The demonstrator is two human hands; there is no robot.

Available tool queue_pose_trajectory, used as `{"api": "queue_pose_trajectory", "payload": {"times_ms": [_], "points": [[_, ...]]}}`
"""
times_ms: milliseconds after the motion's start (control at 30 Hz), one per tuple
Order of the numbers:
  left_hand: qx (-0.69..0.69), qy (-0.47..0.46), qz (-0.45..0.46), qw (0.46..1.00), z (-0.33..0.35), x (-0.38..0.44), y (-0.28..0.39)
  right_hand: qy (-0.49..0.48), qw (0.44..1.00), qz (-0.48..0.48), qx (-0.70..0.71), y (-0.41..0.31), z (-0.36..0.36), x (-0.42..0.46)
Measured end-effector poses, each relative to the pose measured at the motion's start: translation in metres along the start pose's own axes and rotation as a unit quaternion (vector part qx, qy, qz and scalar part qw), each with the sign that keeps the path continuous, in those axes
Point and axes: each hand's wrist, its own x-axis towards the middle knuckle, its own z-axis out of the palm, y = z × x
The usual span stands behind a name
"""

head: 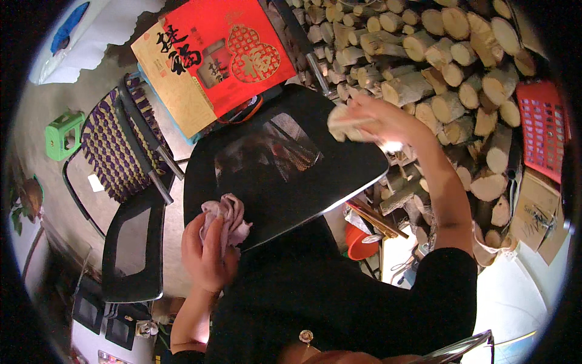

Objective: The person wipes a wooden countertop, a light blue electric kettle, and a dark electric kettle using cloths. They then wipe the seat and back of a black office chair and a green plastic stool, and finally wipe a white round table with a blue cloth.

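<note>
In front of my body is a black chair back (273,200) with a see-through mesh panel and a pale lower edge. My left hand (207,250) grips a crumpled pinkish cloth (229,214) at the chair back's near left side. Over at its far right corner, my right hand (384,116) holds a beige item (343,123), perhaps a folded cloth or sponge; motion blur hides its exact kind. From this angle I cannot tell whether that item touches the black frame.
Beyond the chair back sits a red and gold gift box (263,27). Stacked firewood logs (404,86) fill the right, beside a red plastic basket (541,132). On the left stand another chair with a woven cushion (118,150) and a green stool (63,134). An orange bucket (361,241) is nearby.
</note>
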Motion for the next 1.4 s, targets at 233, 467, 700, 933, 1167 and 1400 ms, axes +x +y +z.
{"api": "queue_pose_trajectory", "payload": {"times_ms": [233, 467, 700, 933, 1167, 1400], "points": [[0.0, 0.015, -0.005, 1.0, 0.004, -0.002, 0.0, 0.174, 0.953, -0.18, -0.172, -0.017, 0.042, -0.113], [-0.089, 0.104, 0.018, 0.99, 0.006, -0.012, -0.016, 0.315, 0.845, -0.268, -0.341, -0.067, 0.183, -0.06], [-0.157, 0.246, 0.088, 0.952, 0.007, -0.023, -0.034, 0.312, 0.873, -0.323, -0.19, -0.102, 0.27, -0.051], [-0.296, 0.232, 0.114, 0.92, -0.001, -0.029, -0.039, 0.722, 0.635, -0.1, -0.258, 0.001, 0.193, -0.058], [-0.336, 0.266, 0.07, 0.901, -0.022, -0.068, -0.057, 0.653, 0.686, -0.28, -0.157, -0.08, 0.356, -0.024], [-0.167, 0.278, 0.184, 0.928, -0.022, -0.07, -0.046, 0.473, 0.726, -0.491, 0.093, -0.071, 0.448, 0.005]]}}
